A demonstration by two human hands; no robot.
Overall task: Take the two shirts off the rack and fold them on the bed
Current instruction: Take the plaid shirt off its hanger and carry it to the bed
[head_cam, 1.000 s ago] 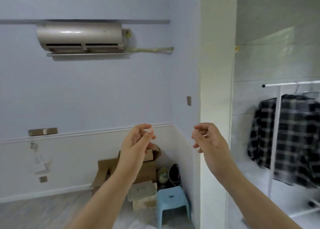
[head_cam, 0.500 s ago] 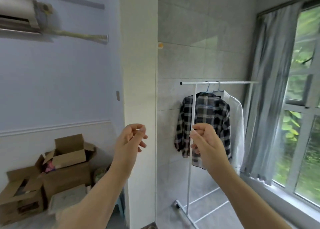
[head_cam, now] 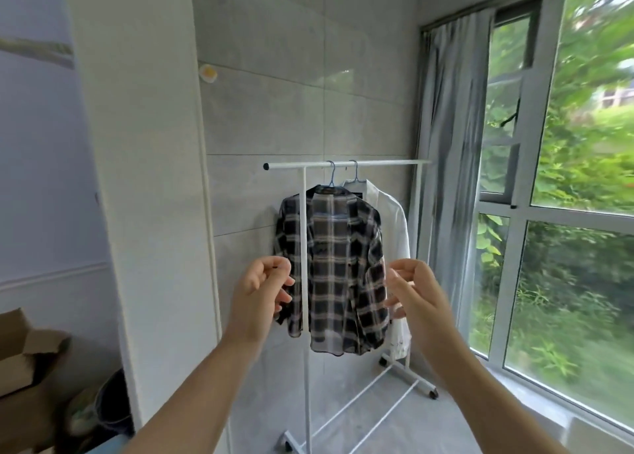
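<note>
Grey tiled walls and a curtained window [head_cam: 566, 179] back the white metal clothes rack [head_cam: 343, 164], which I now see head-on and nearer than half a second ago. On it hang a dark plaid shirt [head_cam: 339, 264] and a white shirt [head_cam: 394, 234]. My left hand [head_cam: 260, 292] and right hand [head_cam: 413, 295] stay raised, loosely curled, holding nothing.

Home — clothes rack [head_cam: 343, 165], curtained window [head_cam: 562, 213]
</note>
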